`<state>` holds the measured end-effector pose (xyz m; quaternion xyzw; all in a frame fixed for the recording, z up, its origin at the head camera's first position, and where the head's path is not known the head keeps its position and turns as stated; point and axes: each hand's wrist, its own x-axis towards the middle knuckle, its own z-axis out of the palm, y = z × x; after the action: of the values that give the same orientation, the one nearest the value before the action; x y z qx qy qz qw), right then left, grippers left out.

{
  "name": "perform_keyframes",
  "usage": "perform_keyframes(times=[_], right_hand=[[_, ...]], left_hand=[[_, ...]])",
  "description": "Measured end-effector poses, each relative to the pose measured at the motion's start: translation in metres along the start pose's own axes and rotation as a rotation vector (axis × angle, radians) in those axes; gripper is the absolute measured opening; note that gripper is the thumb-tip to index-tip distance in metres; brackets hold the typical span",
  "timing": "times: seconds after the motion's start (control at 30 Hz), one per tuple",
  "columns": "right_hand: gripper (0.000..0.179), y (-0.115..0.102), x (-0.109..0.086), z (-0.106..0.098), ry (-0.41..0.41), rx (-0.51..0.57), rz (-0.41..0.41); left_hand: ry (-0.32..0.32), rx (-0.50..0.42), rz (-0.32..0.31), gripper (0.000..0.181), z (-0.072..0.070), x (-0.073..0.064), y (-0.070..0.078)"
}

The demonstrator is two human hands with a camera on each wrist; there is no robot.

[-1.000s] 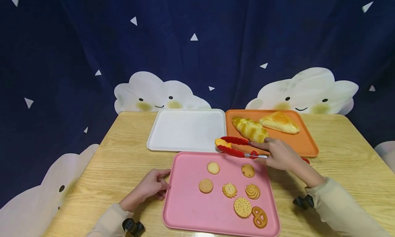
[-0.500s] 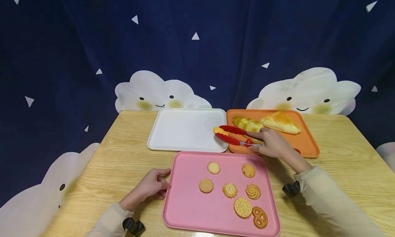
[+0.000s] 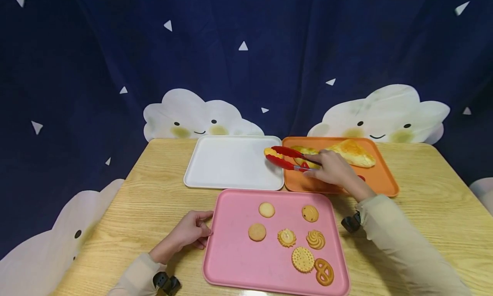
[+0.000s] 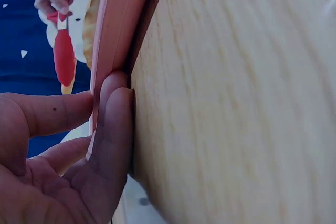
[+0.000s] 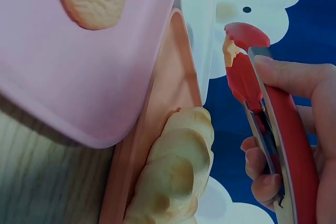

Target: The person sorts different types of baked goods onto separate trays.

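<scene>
My left hand [image 3: 190, 229] pinches the left rim of a pink tray [image 3: 235, 266]; in the left wrist view the thumb lies against the rim's wall and fingertips reach its underside. With my right hand [image 3: 335, 169] I grip red-tipped metal tongs [image 3: 286, 151]. Between the tong tips sits a small yellow-orange cookie [image 3: 269, 152], its exact kind partly hidden. The tips hang over the right side of a white tray [image 3: 231, 163], near the orange tray [image 3: 381, 180]. Several cookies lie on the pink tray, among them a pretzel [image 3: 324, 272] and a swirl cookie [image 3: 315, 239].
On the orange tray are a braided bread [image 5: 176, 166], partly hidden by the tongs in the head view, and a triangular bread [image 3: 352, 152]. A wooden table [image 3: 154, 189] carries the trays. Behind it hangs a dark blue curtain [image 3: 215, 69] with clouds.
My right hand, with the tongs and cookie, has moved away from me and slightly left, from the trays' near edges to over the white and orange trays. My left hand has stayed put.
</scene>
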<state>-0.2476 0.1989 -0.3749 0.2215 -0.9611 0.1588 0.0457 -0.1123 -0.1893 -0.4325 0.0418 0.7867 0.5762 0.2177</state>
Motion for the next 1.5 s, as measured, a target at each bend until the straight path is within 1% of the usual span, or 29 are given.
perform_keyframes(times=[0.13,0.23,0.47,0.6,0.83,0.9,1.2,1.4,1.5], right_hand=[[0.055,-0.003,0.009,0.001,-0.020,0.008,0.055],[0.057,-0.004,0.018,0.002,-0.038,0.003,0.081],[0.056,-0.004,0.034,0.005,-0.069,0.008,0.092],[0.060,-0.004,0.043,0.009,-0.082,-0.009,0.092],[0.063,-0.004,0.058,0.018,-0.145,0.005,0.161],[0.063,-0.005,0.062,0.020,-0.152,0.008,0.170],[0.063,-0.007,0.070,0.026,-0.170,-0.003,0.194],[0.067,-0.011,0.069,0.028,-0.165,0.004,0.202],[0.068,-0.014,0.066,0.027,-0.155,0.030,0.215]], left_hand=[[-0.008,0.000,0.015,0.059,-0.001,0.000,0.000],[-0.009,0.001,0.012,0.058,-0.001,0.000,0.000],[-0.004,0.006,-0.003,0.057,0.000,0.000,0.000],[-0.005,0.009,0.003,0.057,-0.001,0.000,-0.002],[-0.001,0.009,0.000,0.057,0.000,0.000,-0.002],[0.001,0.009,-0.005,0.057,0.000,0.000,-0.001],[0.005,0.006,-0.008,0.057,0.000,0.001,0.000],[0.006,0.009,-0.012,0.057,0.000,0.001,-0.001],[0.006,0.009,-0.014,0.057,-0.001,0.001,-0.002]])
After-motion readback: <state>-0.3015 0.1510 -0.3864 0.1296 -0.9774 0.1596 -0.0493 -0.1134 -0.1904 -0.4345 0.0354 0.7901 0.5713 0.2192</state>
